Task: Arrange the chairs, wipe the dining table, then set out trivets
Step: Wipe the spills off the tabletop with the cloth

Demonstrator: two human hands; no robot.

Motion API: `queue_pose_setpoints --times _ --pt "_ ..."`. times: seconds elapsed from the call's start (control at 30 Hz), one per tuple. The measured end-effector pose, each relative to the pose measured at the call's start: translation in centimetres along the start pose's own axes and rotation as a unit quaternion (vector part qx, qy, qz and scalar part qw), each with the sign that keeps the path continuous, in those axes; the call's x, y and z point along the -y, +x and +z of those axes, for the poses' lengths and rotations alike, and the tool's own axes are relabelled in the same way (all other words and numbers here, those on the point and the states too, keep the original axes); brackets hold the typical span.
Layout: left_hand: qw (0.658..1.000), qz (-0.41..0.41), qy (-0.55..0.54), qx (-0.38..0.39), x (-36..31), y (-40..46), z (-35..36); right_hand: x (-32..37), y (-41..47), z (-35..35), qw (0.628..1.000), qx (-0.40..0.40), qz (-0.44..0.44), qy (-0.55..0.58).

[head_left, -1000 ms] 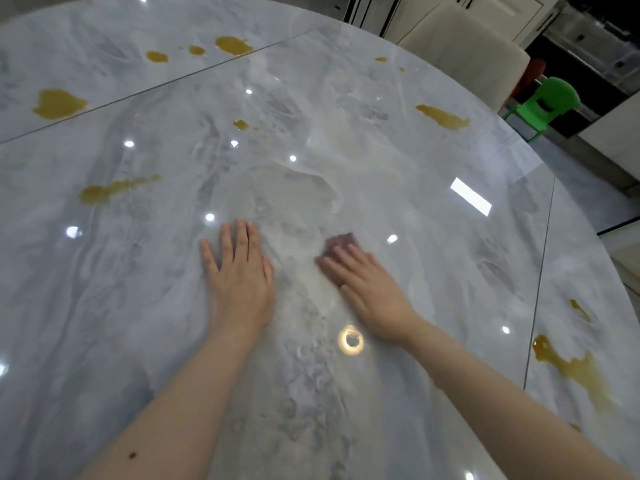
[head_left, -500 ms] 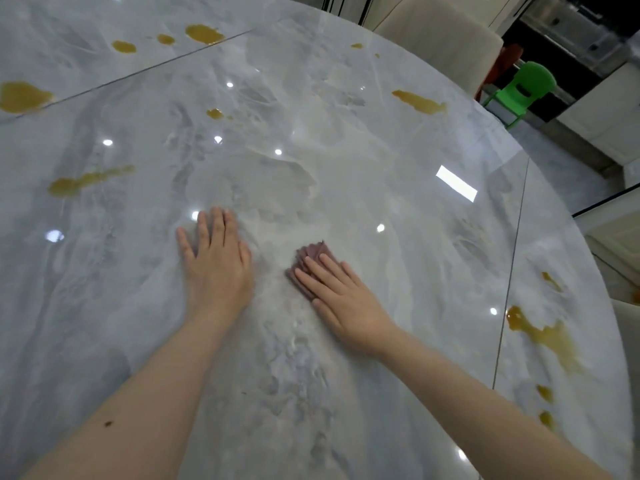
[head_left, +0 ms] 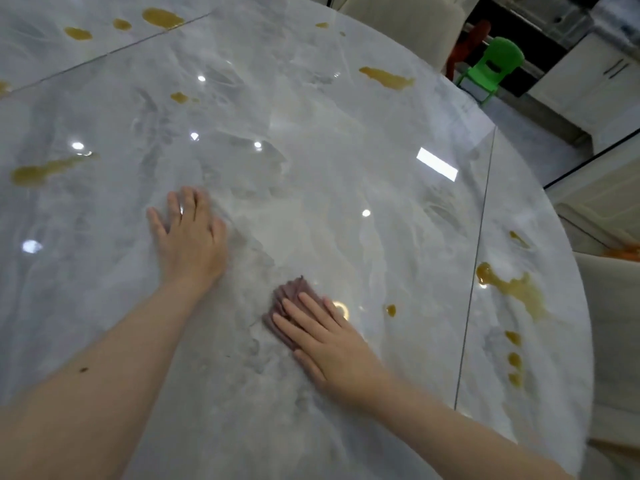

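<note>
The round grey marble dining table [head_left: 346, 174] fills the view, glossy and dotted with several yellow-brown spills [head_left: 512, 289]. My right hand [head_left: 332, 344] lies flat with straight fingers on a small mauve cloth [head_left: 289, 296], pressing it onto the tabletop near the middle front. My left hand [head_left: 188, 237] rests palm down on the bare marble, fingers spread, a little to the left and farther away than the cloth. More spills sit at the far left [head_left: 45, 171] and far right [head_left: 386, 77]. No trivets are in view.
A cream upholstered chair [head_left: 412, 19] stands at the far side of the table, another cream chair [head_left: 613, 341] at the right edge. A small green plastic chair [head_left: 491, 67] and white cabinets [head_left: 595, 81] lie beyond on the grey floor.
My right hand has dragged the cloth toward me and to the right across the marble. My left hand stays flat in about the same place. The view has shifted right.
</note>
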State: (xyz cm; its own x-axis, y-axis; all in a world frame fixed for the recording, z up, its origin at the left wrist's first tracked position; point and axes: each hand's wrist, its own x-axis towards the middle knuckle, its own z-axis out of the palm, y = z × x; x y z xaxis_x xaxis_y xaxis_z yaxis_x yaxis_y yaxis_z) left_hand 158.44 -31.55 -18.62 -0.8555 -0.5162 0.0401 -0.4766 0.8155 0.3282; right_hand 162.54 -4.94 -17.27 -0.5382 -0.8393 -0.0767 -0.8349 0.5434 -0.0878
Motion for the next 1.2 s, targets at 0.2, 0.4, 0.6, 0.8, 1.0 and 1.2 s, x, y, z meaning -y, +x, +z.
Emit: queue_pose_setpoints --times 0.2,0.4,0.6,0.8,1.0,1.2 --pt "0.983 0.180 0.022 -0.028 -3.2 -3.3 -0.5 -4.8 -11.3 0.0 0.986 0.022 0.166 0.002" --pt "0.970 0.239 -0.031 0.009 -8.6 -10.0 1.7 -10.1 -7.1 -1.0 0.920 -0.024 0.389 0.034" --pt "0.967 0.252 -0.010 0.031 -8.4 -11.9 3.1 -3.9 -3.7 -0.4 0.956 -0.051 0.284 0.048" --pt "0.970 0.242 -0.009 0.033 -8.7 -12.0 3.0 -5.1 -13.1 0.2 0.984 -0.006 0.174 0.025" --pt "0.970 0.240 -0.006 0.022 -8.7 -11.9 3.2 -12.4 -3.5 -1.2 0.919 -0.050 0.389 0.035" --pt "0.968 0.247 -0.013 0.025 -8.6 -11.9 3.1 -2.7 -3.3 -0.1 0.978 -0.048 0.199 0.045"
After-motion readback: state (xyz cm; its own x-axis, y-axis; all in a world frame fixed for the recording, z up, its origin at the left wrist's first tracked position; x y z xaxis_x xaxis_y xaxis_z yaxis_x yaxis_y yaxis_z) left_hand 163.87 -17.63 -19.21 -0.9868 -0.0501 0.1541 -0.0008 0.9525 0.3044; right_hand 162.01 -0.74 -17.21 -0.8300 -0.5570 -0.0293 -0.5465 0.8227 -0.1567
